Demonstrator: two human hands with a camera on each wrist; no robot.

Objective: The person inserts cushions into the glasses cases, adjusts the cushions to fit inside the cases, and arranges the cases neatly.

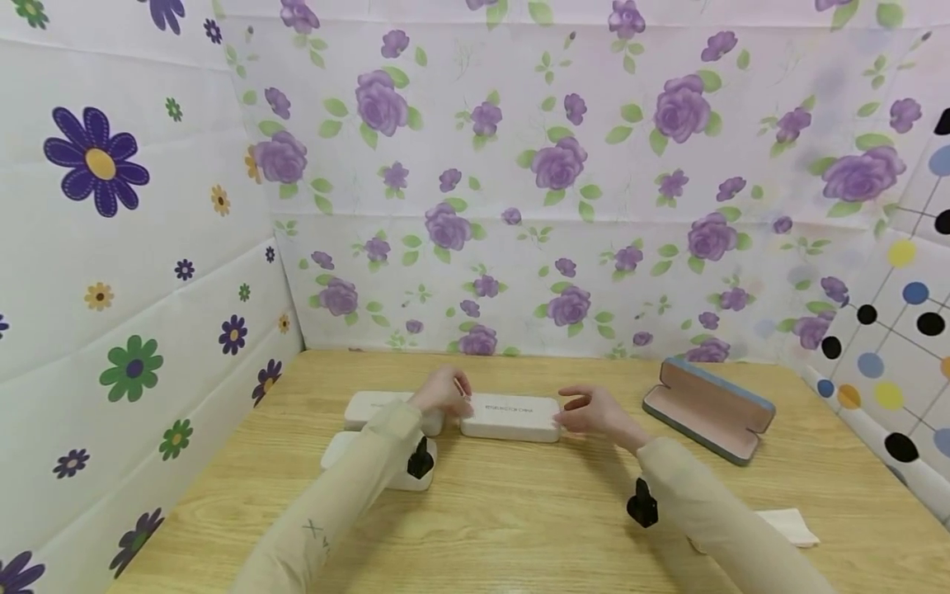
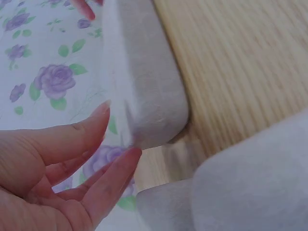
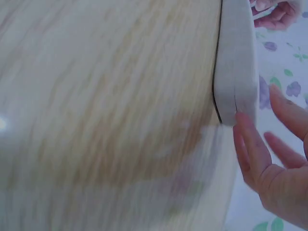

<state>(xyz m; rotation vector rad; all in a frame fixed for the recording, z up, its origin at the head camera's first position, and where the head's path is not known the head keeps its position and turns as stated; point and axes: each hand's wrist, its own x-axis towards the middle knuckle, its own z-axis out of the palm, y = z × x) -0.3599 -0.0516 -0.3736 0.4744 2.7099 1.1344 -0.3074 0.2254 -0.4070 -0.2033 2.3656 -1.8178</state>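
Observation:
A closed white glasses case (image 1: 510,419) with small lettering on its lid lies on the table between the two hands. At its left end is my left hand (image 1: 444,391), its fingertips against the corner in the left wrist view, where the white case (image 2: 149,72) fills the upper middle. My right hand (image 1: 591,409) touches the opposite end; in the right wrist view a fingertip of the right hand (image 3: 276,178) meets the end of the case (image 3: 236,62) near its seam. Fingers of both hands are spread and loosely bent, not wrapped around the case.
Two more white cases, one behind (image 1: 364,404) and one nearer (image 1: 337,448), lie partly hidden by the left arm. An open glasses case (image 1: 705,417) with pink lining stands at right. A white cloth-like piece (image 1: 790,526) lies partly under the right sleeve. Flowered sheets enclose the table (image 1: 505,520).

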